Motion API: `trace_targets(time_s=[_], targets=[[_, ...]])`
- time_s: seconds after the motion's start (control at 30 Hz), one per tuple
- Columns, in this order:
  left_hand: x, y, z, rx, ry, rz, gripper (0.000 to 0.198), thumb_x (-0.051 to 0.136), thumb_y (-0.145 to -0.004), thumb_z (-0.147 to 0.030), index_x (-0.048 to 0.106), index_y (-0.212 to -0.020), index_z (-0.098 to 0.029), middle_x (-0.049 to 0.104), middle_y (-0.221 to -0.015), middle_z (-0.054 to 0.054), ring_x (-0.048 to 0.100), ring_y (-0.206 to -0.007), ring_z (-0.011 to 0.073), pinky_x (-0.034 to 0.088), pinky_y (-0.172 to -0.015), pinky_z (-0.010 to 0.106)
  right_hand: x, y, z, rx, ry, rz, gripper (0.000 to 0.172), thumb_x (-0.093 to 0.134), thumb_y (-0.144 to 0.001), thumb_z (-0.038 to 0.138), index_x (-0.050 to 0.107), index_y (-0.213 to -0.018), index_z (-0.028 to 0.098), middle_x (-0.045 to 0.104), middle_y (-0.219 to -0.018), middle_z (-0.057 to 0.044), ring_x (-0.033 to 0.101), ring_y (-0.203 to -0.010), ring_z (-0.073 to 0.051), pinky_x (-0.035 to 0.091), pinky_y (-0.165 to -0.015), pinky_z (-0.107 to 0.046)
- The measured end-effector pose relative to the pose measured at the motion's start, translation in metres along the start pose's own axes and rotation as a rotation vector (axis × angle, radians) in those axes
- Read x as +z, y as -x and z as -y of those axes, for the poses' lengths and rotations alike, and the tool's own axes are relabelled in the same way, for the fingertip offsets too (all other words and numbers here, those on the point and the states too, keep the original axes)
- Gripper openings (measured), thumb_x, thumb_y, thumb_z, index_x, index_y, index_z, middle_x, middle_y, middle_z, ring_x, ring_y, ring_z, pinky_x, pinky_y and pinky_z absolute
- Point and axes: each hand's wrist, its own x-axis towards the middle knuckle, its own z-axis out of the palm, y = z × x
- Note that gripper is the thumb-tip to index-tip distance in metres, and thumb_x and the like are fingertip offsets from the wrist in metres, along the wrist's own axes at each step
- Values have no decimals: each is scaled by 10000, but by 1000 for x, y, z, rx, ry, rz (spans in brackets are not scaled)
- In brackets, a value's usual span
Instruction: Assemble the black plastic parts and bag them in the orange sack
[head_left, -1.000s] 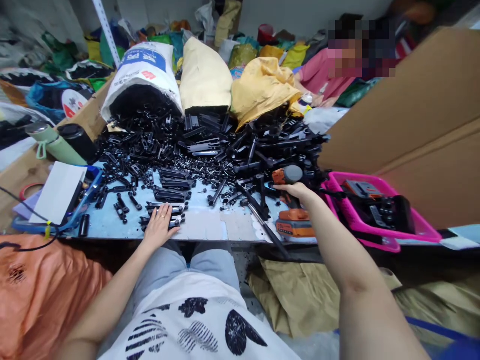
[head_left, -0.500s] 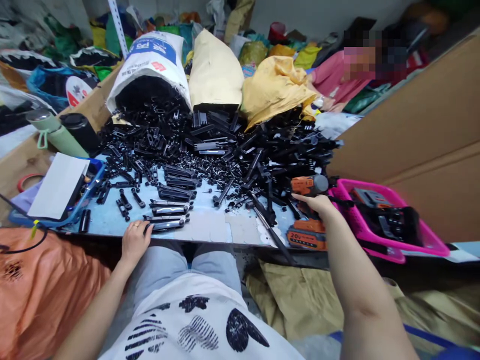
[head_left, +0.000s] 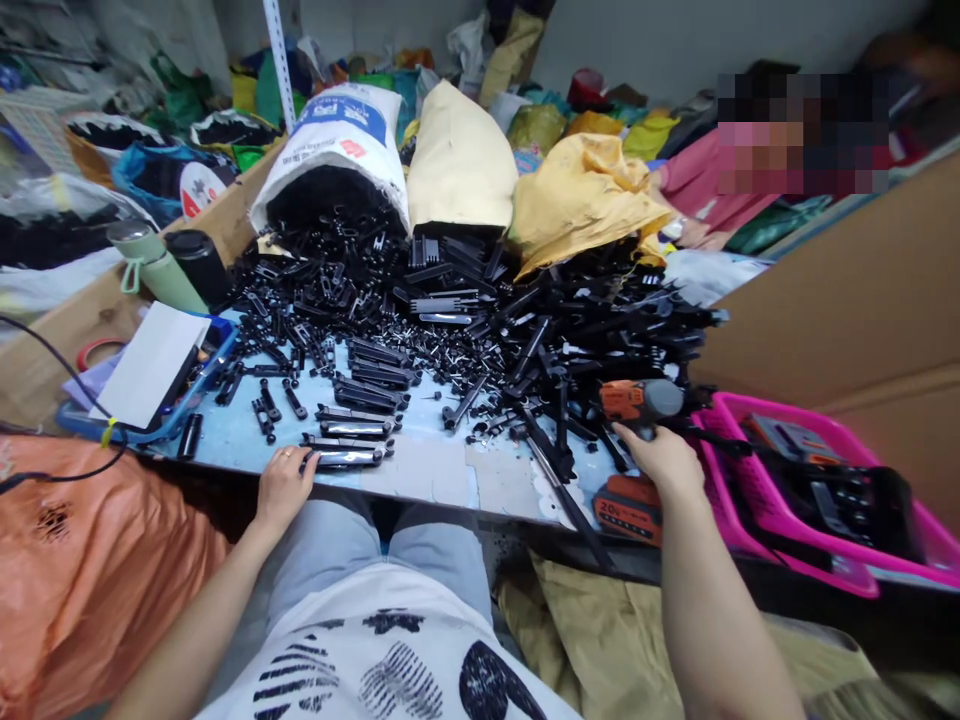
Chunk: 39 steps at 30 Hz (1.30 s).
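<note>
the right hand point(head_left: 664, 460) closes around the grip of an orange cordless drill point(head_left: 634, 440) standing at the table's point(head_left: 435, 470) near right edge, "20v" legible on its battery; a second ago the fingers only rested on it. the left hand point(head_left: 283, 485) has slid back to the near edge, fingertips touching a black plastic strip point(head_left: 345, 457), holding nothing. behind, a white sack point(head_left: 330, 135) with blue print, unreadable, spills black parts point(head_left: 450, 290).
</note>
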Motion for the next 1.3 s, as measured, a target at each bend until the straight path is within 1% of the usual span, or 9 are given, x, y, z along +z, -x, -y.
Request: trace_targets(time_s=[0.17,0.33,0.4,0.6,0.77,0.93,1.03,1.17,1.3], targets=[[6,-4,0,37,33,-32,304,421,-925,-366,630,-932,-145,656,-875,96,591,-875,240,470,-791,354,-9,15,4,48,10,57,750,593,-656,673,583,-1171,128,625,-933,-274,595,-859,-415,404,-602,-450],[15,-15,0,10,46,-31,296,412,-926,-358,624,-944,-152,648,-890,99,585,-884,246,473,-793,364,-25,45,44,-152,-91,-544,615,522,-779,557,541,-1224,133,580,-1095,-249,525,-1020,-391,426,-740,-484],[15,-18,-2,-14,64,-17,291,409,-925,-350,621,-944,-151,643,-893,103,585,-886,249,475,-800,374,-24,57,86,-327,-214,-608,523,481,-830,499,551,-1200,136,589,-1102,-207,519,-1041,-349,422,-818,-472],[-5,-13,-35,-262,300,-62,292,495,-864,-403,588,-1004,-164,610,-1000,121,556,-1007,272,441,-900,426,19,97,274,-1073,-298,27,352,410,-903,334,550,-1181,170,575,-1176,-120,494,-1126,-215,396,-957,-320],[-15,7,-83,-883,1132,402,304,575,-807,-438,531,-960,-180,611,-834,51,623,-709,179,509,-655,316,51,107,378,-1211,-170,293,330,535,-775,139,599,-1099,137,592,-1126,-154,514,-1103,-259,394,-944,-349],[-10,8,-95,-1269,1643,467,332,643,-776,-410,506,-930,-150,610,-903,98,643,-868,214,522,-766,338,50,72,397,-1237,-218,507,305,683,-643,158,668,-947,157,668,-976,-83,589,-973,-245,418,-905,-315],[-7,-5,-93,-1431,1697,395,377,621,-789,-445,512,-969,-132,596,-1015,160,604,-1018,260,505,-833,371,49,58,395,-1190,-282,683,517,796,-525,261,659,-1018,187,687,-931,-48,620,-873,-227,465,-851,-309],[-1,-28,-92,-1488,1724,384,385,574,-814,-473,561,-987,-129,610,-1086,161,582,-1073,256,466,-892,371,64,71,388,-1038,-450,876,912,854,-387,399,558,-1221,182,611,-1188,-89,560,-1074,-267,413,-983,-366],[7,-39,-89,-1474,1760,349,372,587,-802,-465,579,-988,-143,658,-988,116,647,-897,227,499,-819,367,75,92,370,-962,-548,975,992,841,-423,440,477,-1308,180,479,-1354,-114,435,-1233,-288,302,-1081,-400]])
